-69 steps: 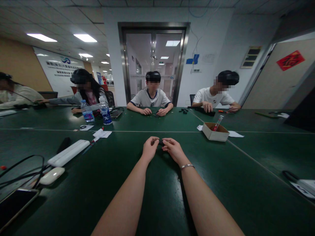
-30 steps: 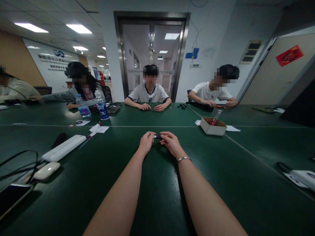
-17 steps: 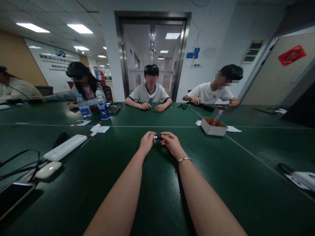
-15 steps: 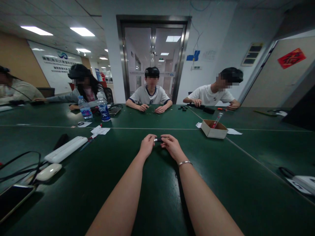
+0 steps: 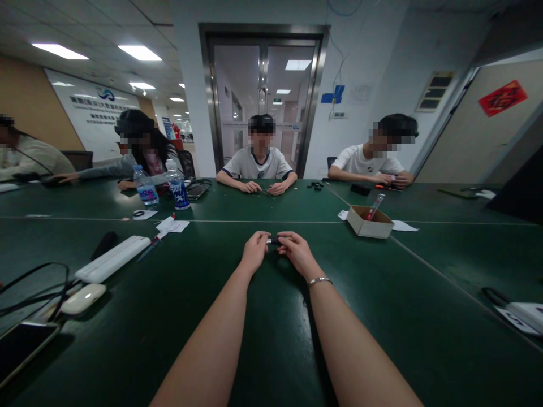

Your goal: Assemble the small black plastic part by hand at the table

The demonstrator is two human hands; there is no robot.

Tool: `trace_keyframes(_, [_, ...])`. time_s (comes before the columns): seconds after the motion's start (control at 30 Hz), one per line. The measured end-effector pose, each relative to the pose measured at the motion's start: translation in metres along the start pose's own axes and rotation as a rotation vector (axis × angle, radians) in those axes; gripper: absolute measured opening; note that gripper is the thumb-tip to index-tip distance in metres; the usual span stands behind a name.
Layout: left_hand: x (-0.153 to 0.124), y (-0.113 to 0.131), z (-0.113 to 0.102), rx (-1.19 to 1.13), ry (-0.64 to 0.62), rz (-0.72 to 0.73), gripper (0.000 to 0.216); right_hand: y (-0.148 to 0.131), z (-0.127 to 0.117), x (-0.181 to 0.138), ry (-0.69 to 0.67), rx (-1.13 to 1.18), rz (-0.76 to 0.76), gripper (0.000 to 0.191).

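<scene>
Out over the green table (image 5: 280,316), both my hands meet at a small black stick with a silver end (image 5: 274,241) that looks like a USB flash drive. My left hand (image 5: 255,251) pinches the silver end between thumb and fingers. On the black end, the fingertips of my right hand (image 5: 296,252) are closed. The stick lies roughly level between them, and the fingers hide much of it. A silver bracelet (image 5: 320,280) circles my right wrist.
An open box (image 5: 370,227) with a clear tube inside stands right of my hands. To the left lie a white power strip (image 5: 113,260), a white case (image 5: 83,299), a phone (image 5: 26,347) and cables. Two bottles (image 5: 178,187) stand farther back. Several people sit across the table.
My hands and the stick stay nearly in place. The person at the right has brought both hands together. The person at the left has shifted an outstretched arm slightly.
</scene>
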State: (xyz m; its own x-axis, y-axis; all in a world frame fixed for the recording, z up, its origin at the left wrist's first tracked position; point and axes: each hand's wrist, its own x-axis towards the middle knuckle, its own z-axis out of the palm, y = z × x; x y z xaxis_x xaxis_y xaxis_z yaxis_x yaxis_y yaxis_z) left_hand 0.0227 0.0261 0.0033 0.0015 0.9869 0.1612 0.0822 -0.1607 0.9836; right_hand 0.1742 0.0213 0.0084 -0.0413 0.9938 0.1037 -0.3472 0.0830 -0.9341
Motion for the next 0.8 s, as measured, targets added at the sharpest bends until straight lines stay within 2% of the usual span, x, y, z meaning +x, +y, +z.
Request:
trace_keyframes(0.33, [-0.007,0.013,0.001,0.034,-0.013,-0.033,0.023,0.000,0.000,0.000,-0.016,0.000,-0.008,0.036])
trace_keyframes(0.57, [-0.005,0.013,0.002,0.049,-0.017,-0.046,0.026,0.001,0.000,0.002,-0.023,-0.013,-0.007,0.037])
trace_keyframes(0.8, [-0.008,0.015,0.002,-0.019,0.012,0.066,0.019,-0.002,0.003,0.002,-0.011,-0.014,0.035,0.039])
